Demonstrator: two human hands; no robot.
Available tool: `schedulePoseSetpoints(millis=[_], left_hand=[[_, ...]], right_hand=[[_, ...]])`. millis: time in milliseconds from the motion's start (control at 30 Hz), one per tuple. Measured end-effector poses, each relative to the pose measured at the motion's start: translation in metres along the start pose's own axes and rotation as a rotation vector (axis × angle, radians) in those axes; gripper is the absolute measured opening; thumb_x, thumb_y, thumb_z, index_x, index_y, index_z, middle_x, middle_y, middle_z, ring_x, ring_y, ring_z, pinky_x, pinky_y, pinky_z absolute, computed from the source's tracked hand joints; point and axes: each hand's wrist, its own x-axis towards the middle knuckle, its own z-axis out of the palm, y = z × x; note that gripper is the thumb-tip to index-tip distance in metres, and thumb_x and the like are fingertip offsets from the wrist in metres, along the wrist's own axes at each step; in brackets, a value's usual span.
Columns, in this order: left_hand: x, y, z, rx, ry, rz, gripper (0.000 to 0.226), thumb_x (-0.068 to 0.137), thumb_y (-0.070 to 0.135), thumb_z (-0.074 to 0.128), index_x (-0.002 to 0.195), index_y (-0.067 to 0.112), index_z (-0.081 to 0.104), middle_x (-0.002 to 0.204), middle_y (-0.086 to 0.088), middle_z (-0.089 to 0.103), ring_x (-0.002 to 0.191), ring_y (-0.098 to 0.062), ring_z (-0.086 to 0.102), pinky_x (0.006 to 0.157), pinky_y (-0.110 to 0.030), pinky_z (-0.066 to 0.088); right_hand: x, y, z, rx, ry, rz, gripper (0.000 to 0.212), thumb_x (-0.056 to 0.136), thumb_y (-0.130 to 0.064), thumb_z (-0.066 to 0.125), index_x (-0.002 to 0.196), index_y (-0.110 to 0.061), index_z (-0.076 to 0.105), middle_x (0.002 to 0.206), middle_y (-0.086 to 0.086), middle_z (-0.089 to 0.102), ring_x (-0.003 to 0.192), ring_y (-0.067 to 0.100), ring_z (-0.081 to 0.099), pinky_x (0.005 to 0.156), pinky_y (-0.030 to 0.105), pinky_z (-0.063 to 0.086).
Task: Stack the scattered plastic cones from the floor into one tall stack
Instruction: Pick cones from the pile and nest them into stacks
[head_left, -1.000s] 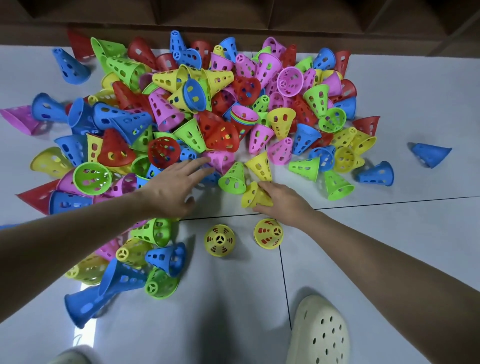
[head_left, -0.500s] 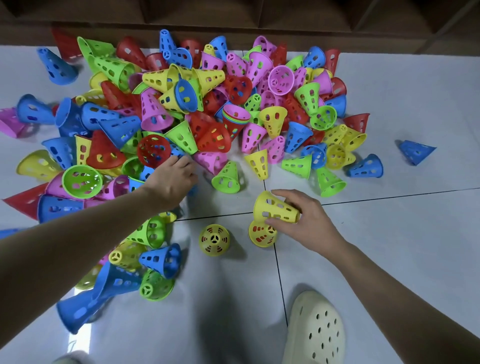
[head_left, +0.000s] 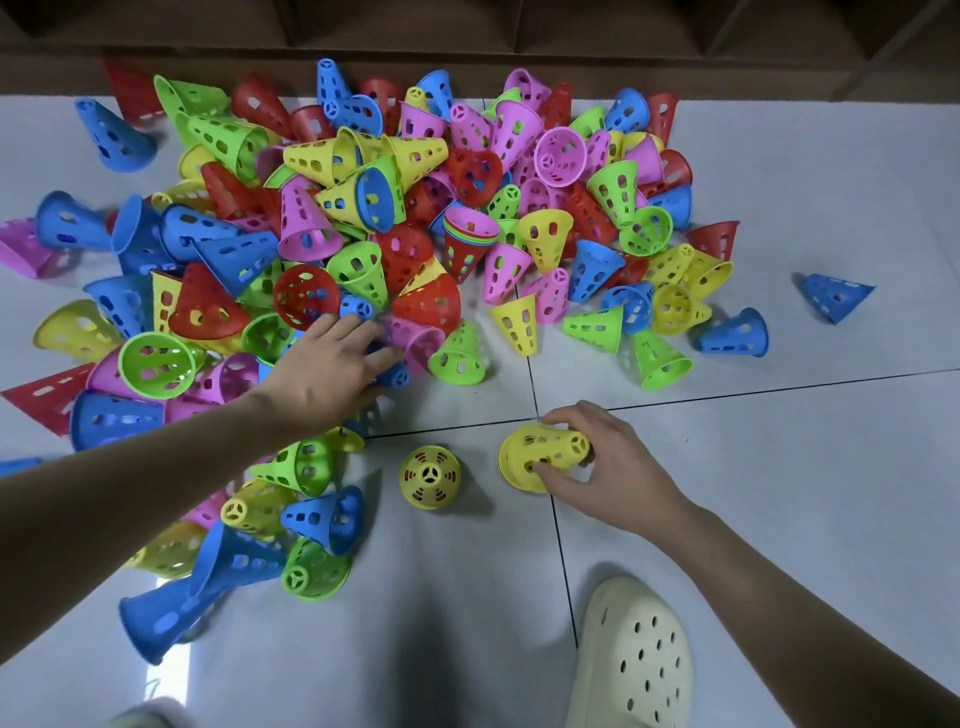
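A big pile of perforated plastic cones (head_left: 363, 218) in red, blue, green, yellow and pink lies scattered on the white tiled floor (head_left: 779, 467). My right hand (head_left: 613, 467) grips a yellow cone (head_left: 540, 454), tilted and set over another yellow cone that stands on the floor beneath it. A single yellow cone (head_left: 430, 477) stands upright just to its left. My left hand (head_left: 327, 369) reaches into the near edge of the pile, with its fingers curled round a small blue cone (head_left: 395, 375). A short multicoloured stack (head_left: 467, 236) lies inside the pile.
A cream clog (head_left: 634, 660) stands on the floor near my right forearm. A lone blue cone (head_left: 836, 297) lies far right. Dark wooden furniture (head_left: 467, 36) runs along the back edge. More cones (head_left: 311, 519) lie under my left forearm.
My right hand lifted a yellow cone off the pile's edge and carried it toward me onto the standing yellow cone. My left hand's fingers curled in on a blue cone.
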Motion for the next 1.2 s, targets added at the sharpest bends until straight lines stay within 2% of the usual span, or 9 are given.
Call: schedulePoseSetpoints(millis=[167,400,533,667,800,933,1067,1133,1200], left_hand=[[-0.009,0.014,-0.010,-0.193,0.179,-0.036,0.053,0.096,0.054,0.043,0.121,0.013,0.065,0.109,-0.008,0.062,0.095,-0.029,0.057,0.081,-0.036,0.036],[-0.028,0.052,-0.032,-0.530,0.232,-0.065,0.046,0.099,0.053,0.045,0.108,0.010,0.057,0.091,-0.002,0.056,0.081,-0.020,0.049,0.077,-0.034,0.040],[-0.043,0.068,-0.022,-0.651,0.127,0.054,0.046,0.099,0.053,0.047,0.115,0.011,0.056,0.101,-0.002,0.059,0.088,-0.021,0.056,0.081,-0.032,0.046],[-0.054,0.077,-0.008,-0.671,0.074,0.098,0.043,0.097,0.053,0.054,0.116,0.014,0.057,0.104,0.000,0.061,0.092,-0.021,0.060,0.083,-0.033,0.049],[-0.056,0.075,0.007,-0.604,0.028,0.141,0.045,0.094,0.054,0.055,0.120,0.018,0.062,0.109,0.002,0.064,0.095,-0.021,0.061,0.083,-0.035,0.052],[-0.055,0.075,0.015,-0.671,-0.008,0.086,0.050,0.092,0.059,0.056,0.124,0.021,0.064,0.112,0.005,0.063,0.098,-0.017,0.059,0.087,-0.035,0.052],[-0.046,0.063,0.007,-0.740,-0.012,0.122,0.048,0.099,0.056,0.046,0.119,0.015,0.063,0.112,0.003,0.059,0.099,-0.018,0.058,0.090,-0.034,0.048],[-0.035,0.053,0.005,-0.708,0.040,-0.002,0.045,0.101,0.052,0.039,0.118,0.014,0.057,0.115,0.000,0.057,0.100,-0.017,0.055,0.090,-0.036,0.047],[-0.021,0.041,0.005,-0.610,0.067,-0.155,0.041,0.101,0.044,0.045,0.128,0.014,0.050,0.127,-0.003,0.053,0.111,-0.019,0.053,0.098,-0.039,0.047]], right_hand=[[0.004,0.014,0.020,-0.107,-0.125,0.071,0.044,0.076,-0.047,0.074,0.111,-0.032,0.052,0.107,-0.020,0.051,0.089,0.003,0.052,0.081,0.030,0.051],[0.013,0.024,0.029,-0.137,-0.163,0.061,0.042,0.081,-0.041,0.077,0.114,-0.026,0.055,0.103,-0.016,0.045,0.088,0.006,0.049,0.078,0.028,0.045],[0.015,0.022,0.035,-0.149,-0.138,0.067,0.046,0.086,-0.041,0.074,0.124,-0.025,0.055,0.105,-0.012,0.040,0.088,0.010,0.050,0.079,0.035,0.049],[0.020,0.021,0.038,-0.087,-0.107,0.072,0.048,0.083,-0.043,0.074,0.125,-0.027,0.056,0.106,-0.011,0.041,0.093,0.016,0.057,0.084,0.043,0.053],[0.023,0.017,0.031,-0.068,-0.077,0.059,0.055,0.077,-0.068,0.060,0.118,-0.033,0.055,0.104,-0.015,0.042,0.091,0.010,0.058,0.082,0.040,0.054],[0.036,0.006,0.023,-0.007,0.112,0.078,0.046,0.092,-0.061,0.040,0.105,-0.022,0.060,0.099,-0.008,0.044,0.077,0.007,0.055,0.078,0.038,0.050],[0.076,0.007,0.017,0.032,0.232,0.162,0.032,0.096,-0.043,0.057,0.108,-0.013,0.060,0.100,0.000,0.046,0.078,0.013,0.053,0.082,0.034,0.049],[0.097,0.008,0.012,0.047,0.240,0.196,0.033,0.093,-0.037,0.066,0.113,-0.011,0.058,0.101,0.000,0.045,0.083,0.016,0.053,0.083,0.035,0.049],[0.115,0.005,0.007,0.010,0.225,0.160,0.039,0.091,-0.036,0.069,0.116,-0.009,0.058,0.106,0.000,0.046,0.094,0.019,0.054,0.087,0.037,0.049]])
